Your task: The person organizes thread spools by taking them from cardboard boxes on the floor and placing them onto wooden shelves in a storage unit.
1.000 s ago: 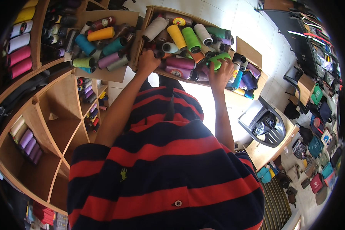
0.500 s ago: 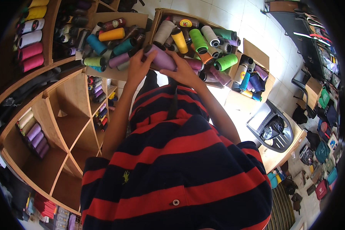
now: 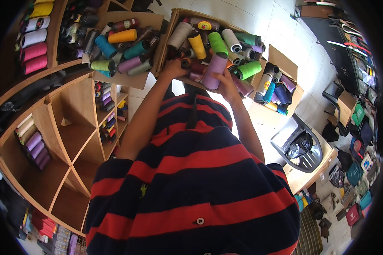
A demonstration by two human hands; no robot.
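Observation:
My right hand (image 3: 227, 86) is closed round the lower part of a purple thread spool (image 3: 215, 70), which stands nearly upright over the near edge of a cardboard box (image 3: 171, 32). My left hand (image 3: 173, 69) reaches into the box's near left corner, beside a dark-ended spool (image 3: 186, 63). Its fingers point down and are mostly hidden, so what they hold does not show. Around the hands in the box lie a yellow spool (image 3: 197, 45), a grey spool (image 3: 180, 35), a bright green spool (image 3: 217, 43) and several others.
To the left, another open carton (image 3: 134, 80) holds mixed spools. A smaller carton (image 3: 284, 59) of spools stands right. Wooden shelves (image 3: 70, 165) at my left hold several purple spools (image 3: 37, 151). A dark plastic chair (image 3: 317, 159) stands at the right.
My left hand has let go of the purple spool and moved into the box. The right hand has carried the spool to the right and tipped it more upright.

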